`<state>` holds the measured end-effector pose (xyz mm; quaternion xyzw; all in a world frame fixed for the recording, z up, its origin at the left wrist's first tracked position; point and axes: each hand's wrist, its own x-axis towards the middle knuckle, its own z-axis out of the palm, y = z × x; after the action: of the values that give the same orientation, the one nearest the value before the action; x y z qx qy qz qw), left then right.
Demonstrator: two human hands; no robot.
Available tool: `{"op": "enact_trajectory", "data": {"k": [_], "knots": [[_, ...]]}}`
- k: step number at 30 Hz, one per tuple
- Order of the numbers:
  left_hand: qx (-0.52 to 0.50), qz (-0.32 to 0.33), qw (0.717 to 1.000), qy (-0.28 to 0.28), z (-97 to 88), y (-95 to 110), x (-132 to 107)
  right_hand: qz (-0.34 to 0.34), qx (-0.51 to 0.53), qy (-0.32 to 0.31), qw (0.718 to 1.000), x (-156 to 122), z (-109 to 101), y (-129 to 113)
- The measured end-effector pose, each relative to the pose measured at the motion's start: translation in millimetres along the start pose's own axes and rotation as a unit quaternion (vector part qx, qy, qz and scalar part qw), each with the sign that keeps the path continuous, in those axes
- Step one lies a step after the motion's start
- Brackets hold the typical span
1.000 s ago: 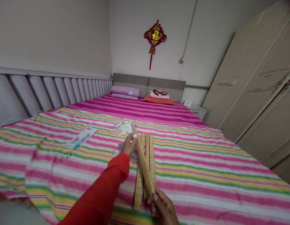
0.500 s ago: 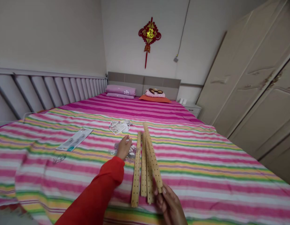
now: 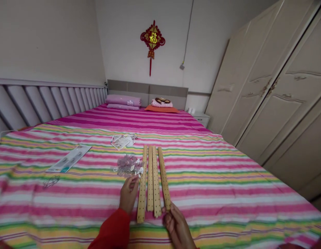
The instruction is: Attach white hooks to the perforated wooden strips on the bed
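Several perforated wooden strips lie side by side, lengthwise on the striped bedspread (image 3: 191,197); the rightmost strip (image 3: 164,180) stands slightly apart from the others. My right hand (image 3: 177,226) is shut on the near end of that strip. My left hand (image 3: 128,193), in a red sleeve, holds nothing and rests just left of the leftmost strip (image 3: 142,185). Its fingertips are close below a clear plastic bag of small parts (image 3: 129,165).
A flat packaged item (image 3: 68,159) and a loose heap of papers (image 3: 122,141) lie on the bedspread, with a thin wire loop (image 3: 51,182) near the packet. Pillows (image 3: 122,101) sit at the headboard (image 3: 147,91). A cream wardrobe (image 3: 264,83) stands at the right.
The tilted strip from my right hand now lies nearly parallel with the others. My left hand has drawn back from the plastic bag toward me. The view has turned left.
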<state>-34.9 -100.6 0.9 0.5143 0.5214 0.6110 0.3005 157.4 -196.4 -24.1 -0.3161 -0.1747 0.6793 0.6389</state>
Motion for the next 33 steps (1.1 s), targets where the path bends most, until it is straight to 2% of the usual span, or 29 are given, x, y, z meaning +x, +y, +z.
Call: {"op": "enact_trajectory", "data": {"k": [4, 9, 17, 26, 33], "knots": [[-0.004, -0.024, 0.999, 0.033, -3.6, -18.2, -8.9, -0.024, -0.047, 0.023, 0.998, -0.5, -4.8, 10.5], [0.007, -0.026, 0.999, 0.028, -6.4, -28.3, -7.9, -0.033, -0.059, 0.026, 0.997, -0.7, -6.5, 12.9], [-0.001, -0.03, 0.999, 0.03, -11.7, -30.2, -9.5, -0.031, -0.05, -0.004, 0.998, -1.1, -7.0, 11.4], [0.008, -0.023, 0.999, 0.035, -10.2, -28.7, -9.7, -0.032, -0.085, 0.009, 0.996, -2.2, -7.0, 17.8], [0.04, -0.038, 0.998, 0.034, -17.9, -23.0, -19.3, -0.017, -0.067, 0.005, 0.998, -12.6, -9.7, 20.9]]}}
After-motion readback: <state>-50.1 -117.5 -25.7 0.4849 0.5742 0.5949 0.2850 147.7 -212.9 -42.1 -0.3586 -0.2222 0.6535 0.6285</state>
